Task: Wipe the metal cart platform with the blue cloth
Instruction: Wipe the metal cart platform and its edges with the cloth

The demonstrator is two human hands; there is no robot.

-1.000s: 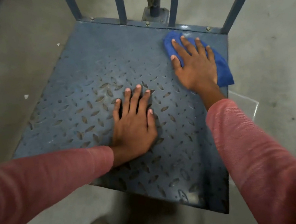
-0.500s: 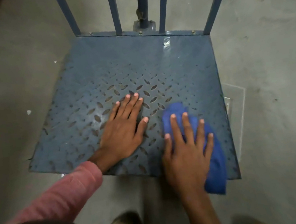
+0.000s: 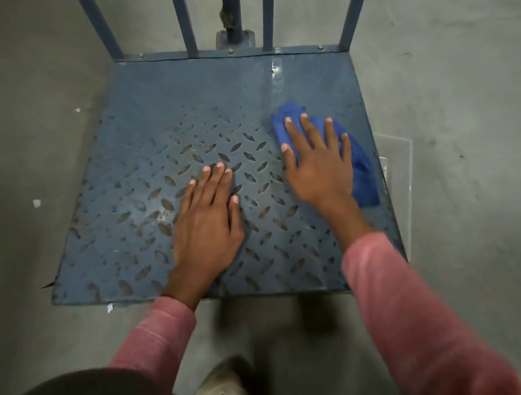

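While the left hand (image 3: 206, 221) lies flat and empty on the metal cart platform (image 3: 135, 190), the right hand (image 3: 317, 167), fingers spread, presses the blue cloth (image 3: 362, 167) near its right edge.

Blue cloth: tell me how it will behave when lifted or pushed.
The blue cloth is bunched and creased under the flat right hand, so it likely droops limp when lifted. Pushed across the ridged cart platform, it would probably crumple and drag rather than glide.

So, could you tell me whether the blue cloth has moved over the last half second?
Yes. The blue cloth, under the right hand, has slid from the cart platform's near edge toward the upright bars, along its right side.
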